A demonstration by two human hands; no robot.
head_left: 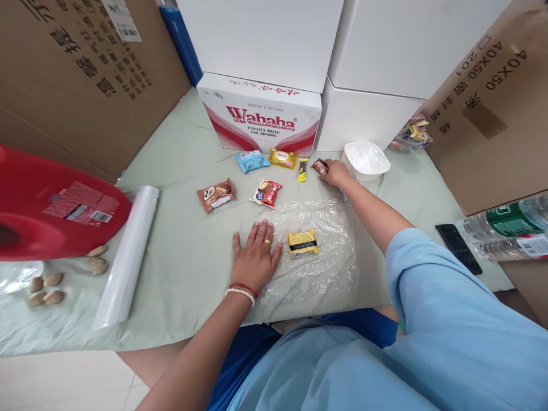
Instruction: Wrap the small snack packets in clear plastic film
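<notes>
My left hand (pixel 253 257) lies flat with fingers spread on the left edge of a clear plastic sheet (pixel 329 279). On that sheet, just right of my left hand, rests a yellow snack packet with a black band (pixel 302 244). My right hand (pixel 336 173) reaches to the back and grips a small dark brown snack packet (pixel 321 166). Left of it are a narrow yellow-and-black packet (pixel 302 170), a yellow packet (pixel 283 158) and a blue packet (pixel 252 161). A red-and-white packet (pixel 266 193) and a brown packet (pixel 216 195) lie nearer to me.
A white bowl (pixel 367 161) stands beside my right hand. Behind the snacks is a Wahaha carton (pixel 265 120). At left lie a plastic roll (pixel 127 257), a red jug (pixel 60 205) and several walnuts (pixel 53 279). A phone (pixel 459 249) and bottles (pixel 509 220) lie at right.
</notes>
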